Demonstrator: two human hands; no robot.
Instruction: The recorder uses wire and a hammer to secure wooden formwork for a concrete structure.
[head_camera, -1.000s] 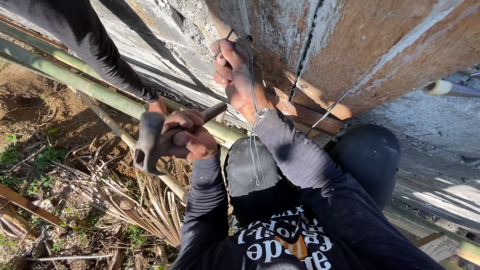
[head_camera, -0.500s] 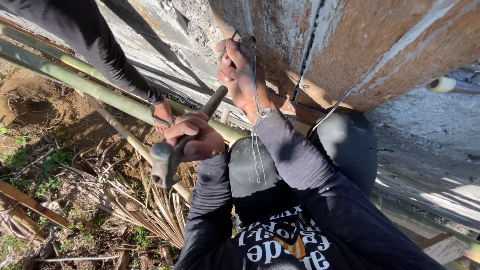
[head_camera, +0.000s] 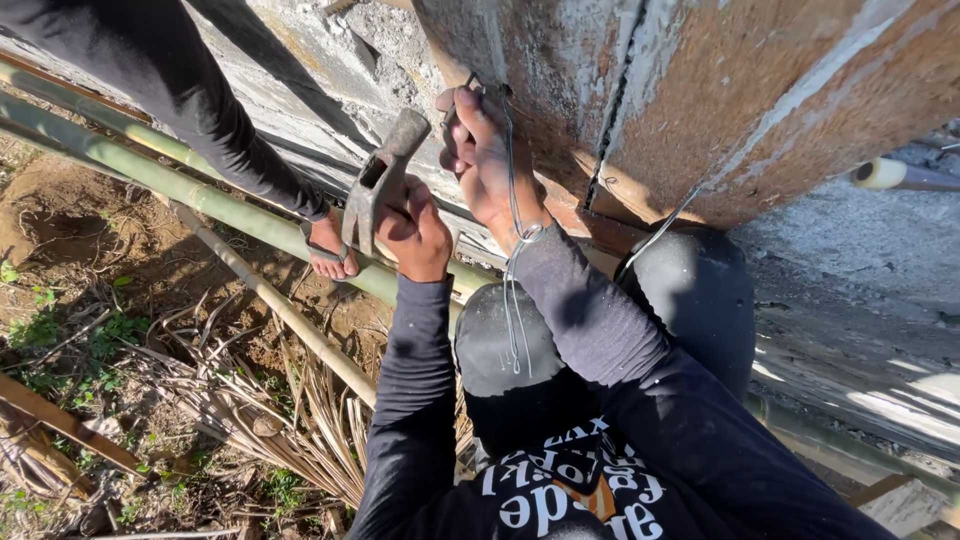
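My left hand (head_camera: 418, 235) grips the handle of a rusty claw hammer (head_camera: 380, 180), whose head is raised and tilted toward the wall. My right hand (head_camera: 485, 165) is pressed against the lower edge of a rust-brown formwork panel (head_camera: 700, 90), fingers pinched on the top end of a thin steel wire (head_camera: 512, 300). The wire runs down across my right wrist and hangs as a loop over my knee. What the fingertips pinch besides the wire is hidden. Both my sleeves are dark.
Another person's dark-trousered leg (head_camera: 170, 70) and sandalled foot (head_camera: 330, 250) stand on a green bamboo pole (head_camera: 150, 170) just left of the hammer. A thinner pole, dry leaves (head_camera: 250, 400) and soil lie below. A white pipe end (head_camera: 880, 172) sticks out at right.
My left hand has swung the hammer up from hanging head-down at the left until its head is raised beside my right hand. My right hand stays at the panel edge.
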